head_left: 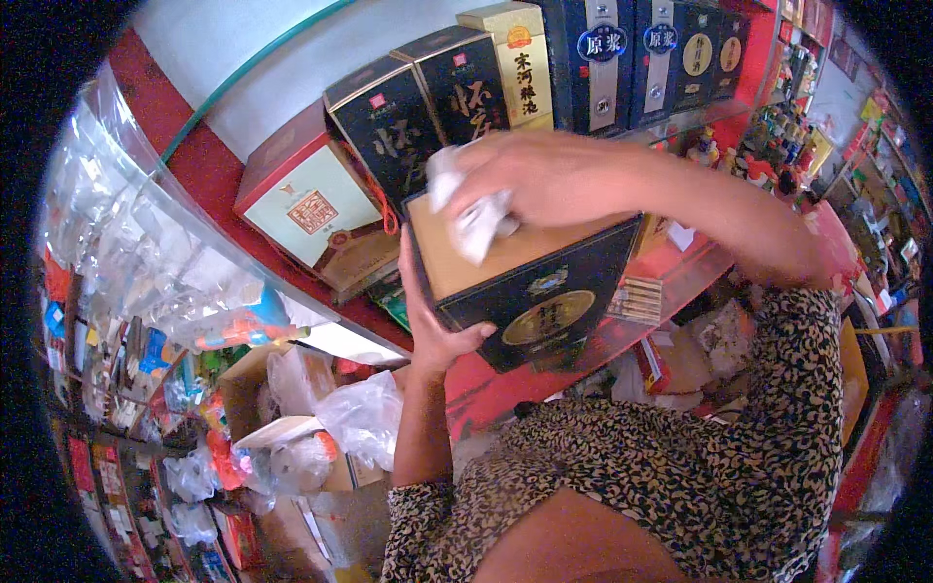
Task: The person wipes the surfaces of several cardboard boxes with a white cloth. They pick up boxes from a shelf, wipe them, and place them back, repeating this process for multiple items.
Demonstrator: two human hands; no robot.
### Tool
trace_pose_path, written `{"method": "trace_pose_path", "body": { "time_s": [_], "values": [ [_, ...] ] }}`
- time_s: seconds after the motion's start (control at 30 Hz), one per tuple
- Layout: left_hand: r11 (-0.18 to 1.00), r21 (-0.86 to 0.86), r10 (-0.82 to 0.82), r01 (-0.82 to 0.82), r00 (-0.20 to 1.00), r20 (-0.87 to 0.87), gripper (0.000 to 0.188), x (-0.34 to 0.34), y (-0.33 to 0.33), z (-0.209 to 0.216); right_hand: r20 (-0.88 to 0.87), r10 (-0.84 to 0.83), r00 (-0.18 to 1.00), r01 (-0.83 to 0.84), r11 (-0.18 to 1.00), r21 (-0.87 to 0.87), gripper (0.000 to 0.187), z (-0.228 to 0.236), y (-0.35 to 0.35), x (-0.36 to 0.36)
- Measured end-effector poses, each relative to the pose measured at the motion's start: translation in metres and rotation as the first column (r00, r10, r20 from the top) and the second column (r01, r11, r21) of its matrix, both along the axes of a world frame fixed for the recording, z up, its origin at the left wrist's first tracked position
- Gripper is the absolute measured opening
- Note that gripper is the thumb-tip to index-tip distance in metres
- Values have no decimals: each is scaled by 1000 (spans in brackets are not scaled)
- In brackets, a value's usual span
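Okay, so the black gift box point(554, 296) is sitting pretty much dead center in the frame, tilted, with its plain tan side facing up and a gold oval emblem on the dark front. The left hand point(434, 325) has hold of it at the left: fingers closed around that edge, thumb pressed on the lower front corner. Up above, the right hand point(544, 175) reaches in from the right of the frame, fingers bunched around a crumpled white cloth point(478, 233) (might be tissue, can't really tell) lying over the tan side. That hand's a bit blurry, so I can't make out each finger. There's a red surface point(476, 389) below the box, but I can't tell if they touch.

Behind it, top center, there's a row of boxed stuff: a red-and-white box point(309, 209) at the left end, two black boxes with gray lettering, a cream-and-gold box point(527, 68), then dark blue boxes with silver stripes. Lower left is pretty cluttered, with a clear plastic bag point(362, 413) by some cardboard.
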State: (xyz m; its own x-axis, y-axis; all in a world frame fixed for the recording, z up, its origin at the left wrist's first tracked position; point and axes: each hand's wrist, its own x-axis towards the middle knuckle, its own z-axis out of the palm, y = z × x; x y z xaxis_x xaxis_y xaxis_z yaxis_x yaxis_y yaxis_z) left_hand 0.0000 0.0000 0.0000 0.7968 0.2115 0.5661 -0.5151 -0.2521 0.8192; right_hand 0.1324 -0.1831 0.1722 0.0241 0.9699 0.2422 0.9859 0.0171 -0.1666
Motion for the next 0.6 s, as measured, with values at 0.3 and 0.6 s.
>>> {"method": "trace_pose_path", "body": {
  "time_s": [0.3, 0.6],
  "values": [
    [981, 143, 112, -132, 983, 144, 138, 4, 8, -2, 128, 1, 992, -24, 983, 184, 18, 1, -17, -44],
    [987, -92, 135, -131, 990, 31, 110, 12, 27, -51, 295, -189, 937, 143, 975, 172, 11, -18, -21, 12]
  ]
}}
